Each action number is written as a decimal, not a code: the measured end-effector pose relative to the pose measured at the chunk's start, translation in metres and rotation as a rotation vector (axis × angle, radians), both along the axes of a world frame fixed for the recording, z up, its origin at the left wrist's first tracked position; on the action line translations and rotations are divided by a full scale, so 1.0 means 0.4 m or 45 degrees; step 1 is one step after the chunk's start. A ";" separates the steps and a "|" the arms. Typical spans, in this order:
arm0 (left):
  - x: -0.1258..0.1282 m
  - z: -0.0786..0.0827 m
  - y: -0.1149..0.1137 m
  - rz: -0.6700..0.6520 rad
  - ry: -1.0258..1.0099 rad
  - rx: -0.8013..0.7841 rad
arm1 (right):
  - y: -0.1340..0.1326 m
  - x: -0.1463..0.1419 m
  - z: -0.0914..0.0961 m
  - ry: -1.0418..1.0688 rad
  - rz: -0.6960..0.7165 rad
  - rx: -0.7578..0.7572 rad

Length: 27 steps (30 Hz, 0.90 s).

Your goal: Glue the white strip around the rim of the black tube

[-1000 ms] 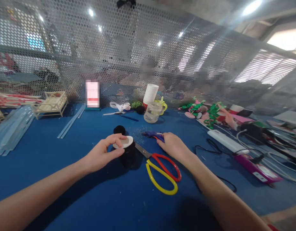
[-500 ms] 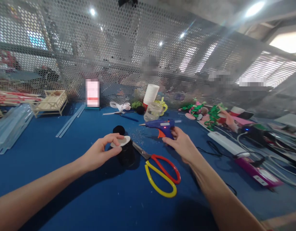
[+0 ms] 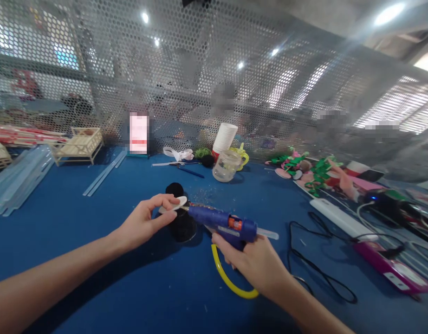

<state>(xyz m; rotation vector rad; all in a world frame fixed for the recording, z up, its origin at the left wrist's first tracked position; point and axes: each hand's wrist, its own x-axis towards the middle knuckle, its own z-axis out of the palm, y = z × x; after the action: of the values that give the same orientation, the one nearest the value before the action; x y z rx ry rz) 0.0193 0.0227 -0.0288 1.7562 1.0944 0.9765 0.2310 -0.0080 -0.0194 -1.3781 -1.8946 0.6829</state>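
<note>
My left hand [image 3: 142,220] pinches a small white disc [image 3: 181,202] at its edge, tilted above a black cylinder [image 3: 183,230] on the table. My right hand [image 3: 257,260] is wrapped round the grip of a blue hot glue gun [image 3: 212,217]. The gun's nozzle points left and reaches the disc's near right side; whether it touches I cannot tell. A clear glue stick [image 3: 269,233] sticks out of its back end. Behind the cylinder lies a black round piece [image 3: 174,189]. Under the gun and right hand are scissors, with mainly their yellow handle [image 3: 224,277] showing.
Farther back stand a clear jar [image 3: 225,168], stacked paper cups [image 3: 226,135] and a phone [image 3: 139,133]. Clear plastic strips [image 3: 22,183] and a small wooden bed frame [image 3: 80,144] lie left. To the right are a purple power strip [image 3: 388,269] and a black cable [image 3: 325,273].
My right hand has brought the glue gun left and down to the white disc, over the scissors. The disc is tilted more in my left hand. The view has shifted slightly.
</note>
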 end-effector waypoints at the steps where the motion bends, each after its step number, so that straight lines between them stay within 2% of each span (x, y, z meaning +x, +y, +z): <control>1: 0.000 0.000 0.000 0.002 0.003 0.000 | 0.001 0.001 -0.002 -0.013 0.003 0.040; 5: -0.001 -0.002 0.000 -0.004 0.012 0.008 | -0.001 0.003 -0.006 -0.065 -0.028 0.141; 10: -0.002 0.001 -0.002 -0.017 0.025 0.027 | 0.001 0.006 -0.010 -0.058 -0.011 0.098; 18: 0.000 0.007 -0.003 -0.049 0.031 0.009 | 0.001 0.002 -0.011 -0.079 -0.160 0.039; 23: -0.001 0.006 -0.002 -0.066 0.035 -0.004 | 0.001 0.003 -0.013 0.012 -0.089 0.123; 27: 0.000 0.008 -0.002 -0.088 0.013 0.000 | -0.003 0.003 -0.016 0.010 -0.111 0.084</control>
<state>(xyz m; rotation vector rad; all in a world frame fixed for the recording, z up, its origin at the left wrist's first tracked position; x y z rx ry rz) 0.0193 0.0217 -0.0257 1.7891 1.0329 0.9258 0.2321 -0.0092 -0.0259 -1.4052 -1.8236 0.5772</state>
